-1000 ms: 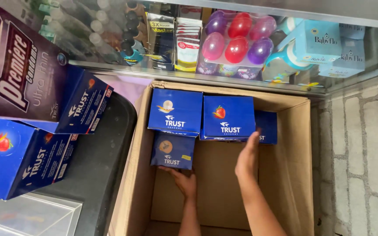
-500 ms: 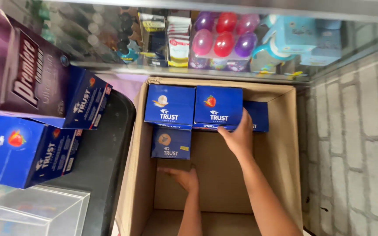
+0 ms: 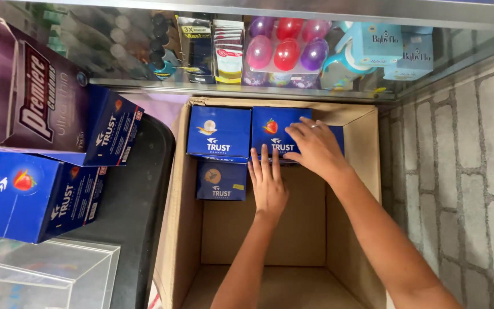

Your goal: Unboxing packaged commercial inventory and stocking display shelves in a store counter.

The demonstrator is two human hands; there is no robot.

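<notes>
An open cardboard box (image 3: 181, 194) on the floor holds several small blue cartons at its far end. My right hand (image 3: 314, 147) lies on top of the blue carton with a strawberry picture (image 3: 273, 133), fingers spread over it. My left hand (image 3: 267, 182) reaches in flat, fingertips touching the near edge of the same carton. A blue carton with a pale picture (image 3: 219, 133) sits to its left, and a lower, darker blue carton (image 3: 220, 179) lies beneath it.
A dark stool (image 3: 127, 223) at left carries a purple box (image 3: 27, 97) and more blue cartons (image 3: 35, 194). A clear plastic case (image 3: 41, 274) is at bottom left. A glass shelf (image 3: 293, 40) with coloured eggs and packets lies beyond. A brick wall (image 3: 464, 171) stands at right.
My right hand moved from the box's middle onto the strawberry carton. My left hand slid from the lower dark carton rightward to the strawberry carton's near edge.
</notes>
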